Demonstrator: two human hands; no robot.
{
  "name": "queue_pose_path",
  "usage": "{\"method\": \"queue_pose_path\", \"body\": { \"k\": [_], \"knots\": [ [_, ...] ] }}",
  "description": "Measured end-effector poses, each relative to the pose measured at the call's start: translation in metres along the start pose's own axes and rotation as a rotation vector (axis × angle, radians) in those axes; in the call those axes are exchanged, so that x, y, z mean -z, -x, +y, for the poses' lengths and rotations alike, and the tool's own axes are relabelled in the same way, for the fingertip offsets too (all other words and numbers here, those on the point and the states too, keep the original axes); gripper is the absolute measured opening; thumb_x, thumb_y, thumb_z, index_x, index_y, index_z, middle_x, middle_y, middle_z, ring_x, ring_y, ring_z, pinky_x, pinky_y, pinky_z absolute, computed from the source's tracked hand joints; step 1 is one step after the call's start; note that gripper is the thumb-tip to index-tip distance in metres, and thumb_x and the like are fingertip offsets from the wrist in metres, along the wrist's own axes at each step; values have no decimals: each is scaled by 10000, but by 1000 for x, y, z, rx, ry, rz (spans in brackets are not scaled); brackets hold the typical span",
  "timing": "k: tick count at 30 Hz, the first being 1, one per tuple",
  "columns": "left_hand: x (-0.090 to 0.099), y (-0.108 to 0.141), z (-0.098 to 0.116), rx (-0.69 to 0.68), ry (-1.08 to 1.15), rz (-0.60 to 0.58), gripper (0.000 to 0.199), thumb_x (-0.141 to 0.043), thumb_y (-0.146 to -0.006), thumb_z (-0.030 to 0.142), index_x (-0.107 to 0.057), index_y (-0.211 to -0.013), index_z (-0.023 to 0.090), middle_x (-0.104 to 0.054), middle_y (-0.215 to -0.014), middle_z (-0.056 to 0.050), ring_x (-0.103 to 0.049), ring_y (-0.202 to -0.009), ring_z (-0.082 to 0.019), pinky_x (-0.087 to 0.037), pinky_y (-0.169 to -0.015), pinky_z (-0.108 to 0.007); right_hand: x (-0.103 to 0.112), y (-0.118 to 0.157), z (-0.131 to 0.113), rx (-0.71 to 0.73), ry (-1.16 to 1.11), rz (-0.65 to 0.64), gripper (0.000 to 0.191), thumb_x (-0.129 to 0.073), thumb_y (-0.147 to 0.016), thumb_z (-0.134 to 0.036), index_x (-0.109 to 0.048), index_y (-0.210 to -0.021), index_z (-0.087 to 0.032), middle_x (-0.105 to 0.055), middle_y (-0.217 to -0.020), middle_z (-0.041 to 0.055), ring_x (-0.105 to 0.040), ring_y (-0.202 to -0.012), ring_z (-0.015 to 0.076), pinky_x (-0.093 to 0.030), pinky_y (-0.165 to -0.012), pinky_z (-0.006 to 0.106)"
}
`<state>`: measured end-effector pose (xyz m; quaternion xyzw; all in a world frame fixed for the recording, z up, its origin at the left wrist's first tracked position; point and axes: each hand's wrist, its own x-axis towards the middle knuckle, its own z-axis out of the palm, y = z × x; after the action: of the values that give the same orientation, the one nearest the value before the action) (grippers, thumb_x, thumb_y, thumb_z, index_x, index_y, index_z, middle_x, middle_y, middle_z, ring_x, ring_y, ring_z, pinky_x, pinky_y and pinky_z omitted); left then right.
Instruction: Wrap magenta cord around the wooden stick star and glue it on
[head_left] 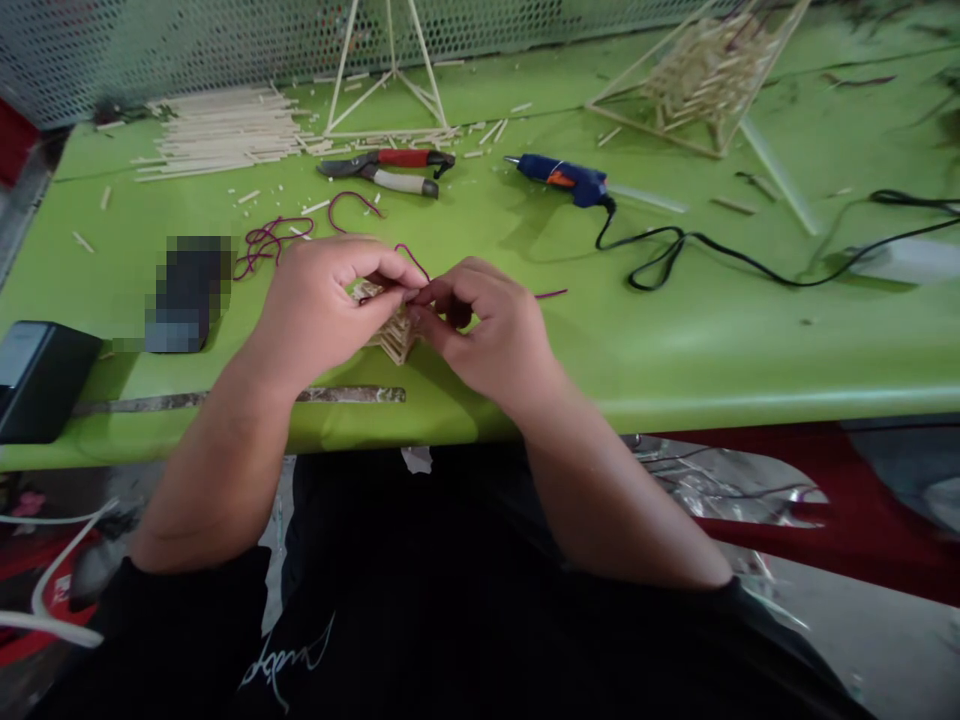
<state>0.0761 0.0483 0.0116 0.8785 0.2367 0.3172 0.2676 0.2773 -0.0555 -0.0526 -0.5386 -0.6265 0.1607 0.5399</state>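
My L hand [319, 290] is pinched narrow, thumb to index, apparently on the purple cord [552, 294]; the small stick piece [395, 342] sits right under my fingertips, near the table's front edge. My R hand [499, 325] pinches cord too, tips meeting the L's. Best, I'd say: grip close, pull evenly, don't rack the thin sticks. Green table [675, 345], L to R: stick pile [225, 130], clippers [405, 158], glue gun [562, 178] w/ cable. Perforated panel [225, 45] behind.

The bare left hand [337, 285] and bare right hand [491, 320] nearly meet, fingers [395, 266] pinched, forearms [232, 440] angled inward.
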Motion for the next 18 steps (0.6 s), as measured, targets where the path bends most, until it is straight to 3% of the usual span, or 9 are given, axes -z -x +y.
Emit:
{"method": "queue_pose_path", "body": {
  "k": [9, 13, 15, 18],
  "knots": [
    [-1, 0, 0, -5, 13, -4, 201, -848, -1047, 157, -947, -1090, 326, -963, -1130, 39, -904, -1068, -197, -747, -1015, -422, 3, 0, -1, -54, -63, -104, 118, -761, -947, -204, -725, -1046, -257, -706, -974, 21, -556, -802, 190, -527, -788, 372],
    [0, -1, -2, -19, 25, -22, 112, -850, -1104, 254, -937, -1098, 324, -960, -1132, 39, -891, -1071, -180, -750, -1021, -443, 4, -1, -3, -62, -80, -123, 175, -870, -989, -321, -711, -1035, -264, -662, -935, 6, -546, -813, 195, -514, -793, 380],
    [0, 0, -3, -18, 13, -8, 150, -848, -1070, 213, -942, -1085, 328, -963, -1136, 21, -909, -1074, -215, -757, -1014, -436, 2, -4, -3, -97, -74, -129, 309, -955, -994, -419, -685, -1002, -270, -633, -911, -6, -545, -814, 193, -517, -805, 386],
    [0, 0, -2, -24, -1, -4, 219, -837, -1030, 157, -950, -1085, 337, -967, -1153, 12, -923, -1084, -235, -764, -1033, -414, -1, -7, -2, -126, -65, -130, 378, -994, -966, -390, -634, -951, -277, -621, -898, -13, -547, -812, 186, -508, -789, 379]
  ]
}}
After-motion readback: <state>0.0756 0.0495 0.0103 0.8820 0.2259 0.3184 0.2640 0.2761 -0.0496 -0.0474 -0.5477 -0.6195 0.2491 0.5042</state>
